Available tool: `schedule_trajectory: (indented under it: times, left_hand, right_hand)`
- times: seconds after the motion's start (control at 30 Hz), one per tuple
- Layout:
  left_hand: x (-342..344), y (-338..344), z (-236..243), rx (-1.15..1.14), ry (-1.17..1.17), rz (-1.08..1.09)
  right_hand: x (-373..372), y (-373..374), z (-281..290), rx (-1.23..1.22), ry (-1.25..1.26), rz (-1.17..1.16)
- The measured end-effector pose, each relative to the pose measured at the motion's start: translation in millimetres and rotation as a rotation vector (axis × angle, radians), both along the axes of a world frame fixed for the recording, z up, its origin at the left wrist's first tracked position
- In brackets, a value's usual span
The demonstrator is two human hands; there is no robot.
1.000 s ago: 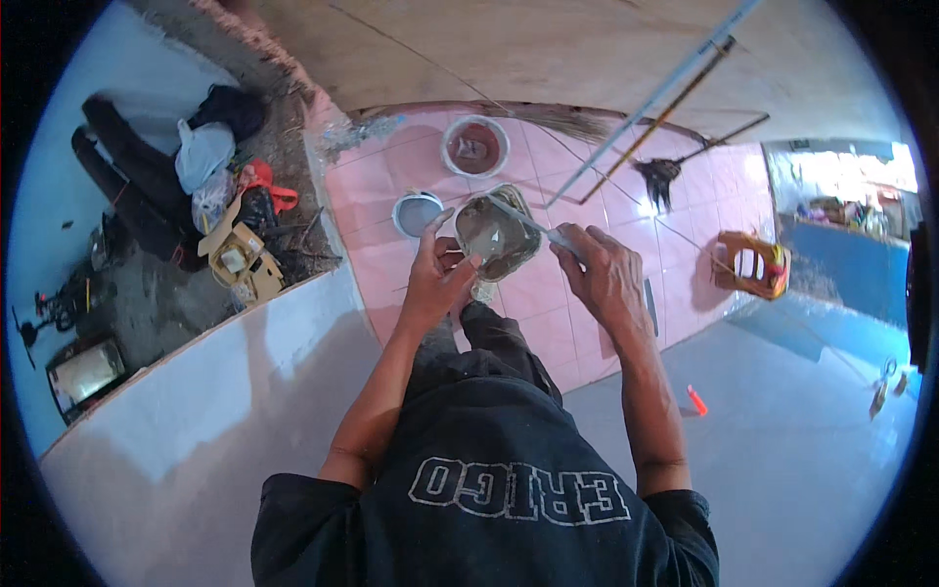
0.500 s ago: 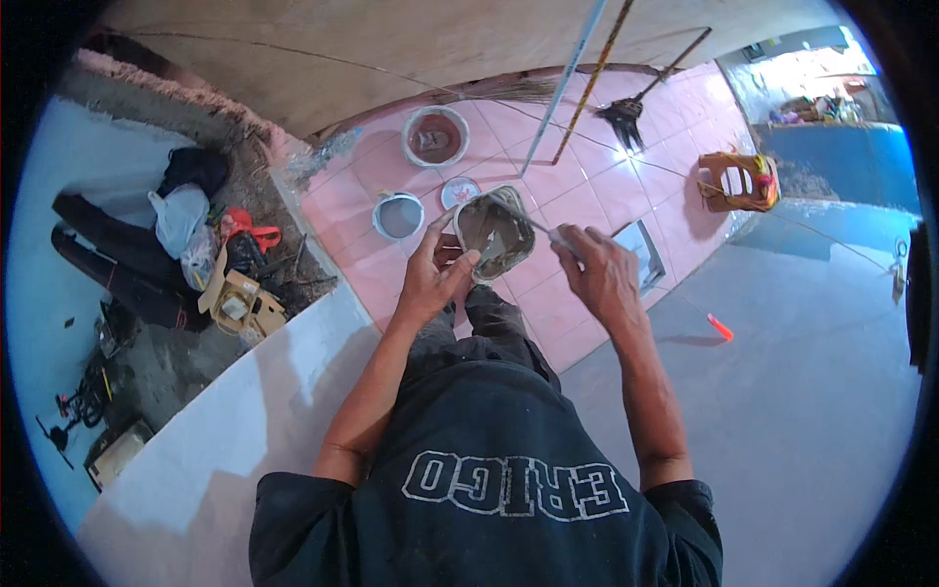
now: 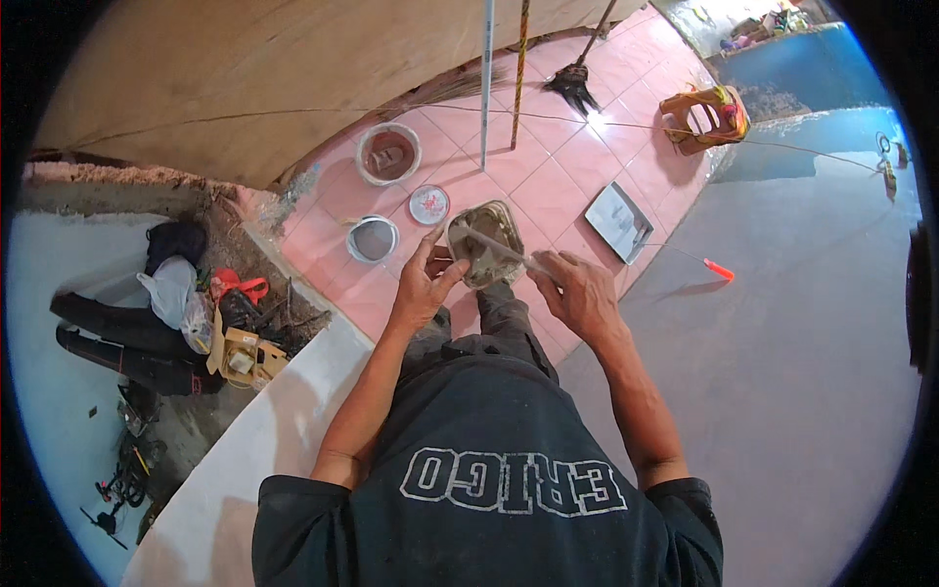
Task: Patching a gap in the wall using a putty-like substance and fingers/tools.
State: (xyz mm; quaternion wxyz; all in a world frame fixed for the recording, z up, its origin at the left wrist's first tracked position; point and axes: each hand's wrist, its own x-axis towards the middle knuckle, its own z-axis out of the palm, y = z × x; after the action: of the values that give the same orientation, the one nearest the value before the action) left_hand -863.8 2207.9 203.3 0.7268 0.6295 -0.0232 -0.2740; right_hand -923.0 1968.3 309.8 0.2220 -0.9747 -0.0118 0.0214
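My left hand (image 3: 427,286) grips the left side of a squarish, dirty plastic container (image 3: 503,220) with grey-brown material inside, held above my legs. My right hand (image 3: 571,292) is closed on a pale stick-like tool (image 3: 514,254), which slants leftward across the container, its end inside near the left wall. The tool's exact kind I cannot make out. On the pink tiles (image 3: 548,181) beyond are a small bucket (image 3: 372,239) with grey contents, a round lid (image 3: 429,204) and a larger bucket (image 3: 388,154).
A grey tray (image 3: 619,223) lies right, near a red-handled tool (image 3: 718,269). Poles (image 3: 486,88), a dark broom (image 3: 572,86) and a plastic stool (image 3: 702,119) stand farther off. A cord (image 3: 293,114) crosses the view. Bags (image 3: 171,289) and cardboard (image 3: 249,357) lie left of a low wall.
My view has turned, so floor items appear shifted and the tray shows fully. The tool's end has moved from the container's upper part toward its left middle. Both hands keep their holds.
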Motion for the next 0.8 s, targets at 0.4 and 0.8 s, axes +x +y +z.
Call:
schedule_trajectory:
  times: [0.4,0.8]
  left_hand:
    - [14.7,-129.7,0.0,0.023,0.033,-0.149]
    - [25.9,-261.9,-0.3,0.069,-0.051,-0.263]
  right_hand:
    - [-27.7,-121.6,-12.6,0.056,-0.036,-0.15]
    - [-56.7,-220.2,-16.0,0.008,-0.022,-0.4]
